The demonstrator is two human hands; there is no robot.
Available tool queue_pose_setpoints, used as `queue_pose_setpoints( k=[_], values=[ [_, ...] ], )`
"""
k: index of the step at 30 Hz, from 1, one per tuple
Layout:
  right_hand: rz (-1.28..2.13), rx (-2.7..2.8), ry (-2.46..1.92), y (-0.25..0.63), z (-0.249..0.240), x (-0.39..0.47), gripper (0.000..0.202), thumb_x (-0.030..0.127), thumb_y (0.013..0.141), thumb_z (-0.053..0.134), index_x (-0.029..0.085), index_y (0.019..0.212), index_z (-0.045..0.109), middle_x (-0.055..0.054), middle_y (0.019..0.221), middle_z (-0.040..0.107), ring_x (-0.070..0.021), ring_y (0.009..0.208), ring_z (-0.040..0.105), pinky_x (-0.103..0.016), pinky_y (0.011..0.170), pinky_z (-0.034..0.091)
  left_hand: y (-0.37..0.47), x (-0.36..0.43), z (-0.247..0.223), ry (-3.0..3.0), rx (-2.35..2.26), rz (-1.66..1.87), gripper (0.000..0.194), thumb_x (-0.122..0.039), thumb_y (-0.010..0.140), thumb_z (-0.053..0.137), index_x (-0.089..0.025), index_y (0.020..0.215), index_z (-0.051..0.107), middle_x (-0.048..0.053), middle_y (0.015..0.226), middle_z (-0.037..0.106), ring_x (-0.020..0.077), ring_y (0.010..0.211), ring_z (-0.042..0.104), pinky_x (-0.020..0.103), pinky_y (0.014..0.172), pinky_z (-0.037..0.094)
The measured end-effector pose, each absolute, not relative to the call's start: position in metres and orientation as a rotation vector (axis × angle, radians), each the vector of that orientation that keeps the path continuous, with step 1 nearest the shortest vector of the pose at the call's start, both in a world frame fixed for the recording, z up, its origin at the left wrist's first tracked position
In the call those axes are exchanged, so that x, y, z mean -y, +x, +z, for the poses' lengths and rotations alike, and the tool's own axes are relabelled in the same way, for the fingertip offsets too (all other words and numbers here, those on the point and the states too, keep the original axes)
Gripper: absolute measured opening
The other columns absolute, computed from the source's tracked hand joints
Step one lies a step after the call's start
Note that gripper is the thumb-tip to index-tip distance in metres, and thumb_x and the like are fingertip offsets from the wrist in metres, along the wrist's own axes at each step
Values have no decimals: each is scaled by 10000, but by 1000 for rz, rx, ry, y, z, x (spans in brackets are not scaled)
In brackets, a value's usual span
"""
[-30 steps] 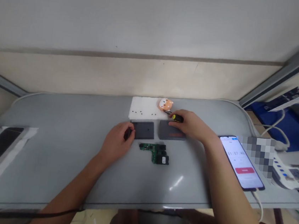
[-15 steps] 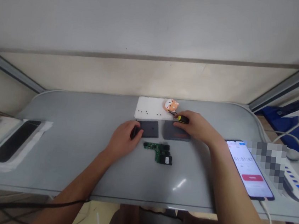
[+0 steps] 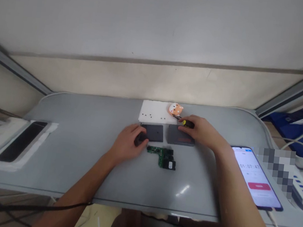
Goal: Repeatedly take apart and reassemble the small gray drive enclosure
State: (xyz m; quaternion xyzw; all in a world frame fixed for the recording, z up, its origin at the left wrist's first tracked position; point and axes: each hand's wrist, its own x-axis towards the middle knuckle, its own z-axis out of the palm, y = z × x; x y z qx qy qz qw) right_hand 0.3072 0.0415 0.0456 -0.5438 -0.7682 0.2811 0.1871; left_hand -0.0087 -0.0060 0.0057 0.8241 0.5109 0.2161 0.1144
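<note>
Holding a small dark piece (image 3: pixel 139 139), the left hand (image 3: pixel 129 144) sits at the left end of a flat dark panel (image 3: pixel 156 132) on the worktop (image 3: pixel 78 142). Its grip is closed, fingers and thumb curled round the piece; whether the piece touches the panel cannot be told. The right hand (image 3: pixel 200 129) has its grip closed round a black tool handle with a yellow end (image 3: pixel 188 124), its fingertips lying over a dark grey case (image 3: pixel 175 136) just right of the panel.

Nearer the worktop's front edge than panel and case lies a green circuit board (image 3: pixel 161 155) with black parts and a white label, apart from both hands. Towards the middle of the back edge, a white sheet (image 3: pixel 152 108) carries several tiny dark bits (image 3: pixel 151 117), and an orange-and-white animal-shaped item (image 3: pixel 175 109) sits on its right part. Near the front right corner, a phone (image 3: pixel 257 184) with a lit screen lies beside the right forearm. Towards the left edge, a black slab (image 3: pixel 22 141) rests on white material.
</note>
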Motion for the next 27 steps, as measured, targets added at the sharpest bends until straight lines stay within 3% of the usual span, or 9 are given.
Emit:
queue_pose_setpoints(
  k=[13,27],
  values=[
    [767,2146,-1526,306,42,-43,201,364,969,640,218,1037,760,-90,1083,809,-252,887,723,-348,790,498,-10,5,0,2441,-1505,638,122,-343,972,642,-226,1008,638,40,949,622,231,882,622,385,842,511],
    [758,2126,-1566,308,40,-44,212,382,969,645,216,1033,759,-64,1037,816,-220,818,711,-312,743,489,-11,5,2,2452,-1475,642,107,-315,977,644,-212,1006,657,36,941,614,215,840,611,354,777,498]
  ],
)
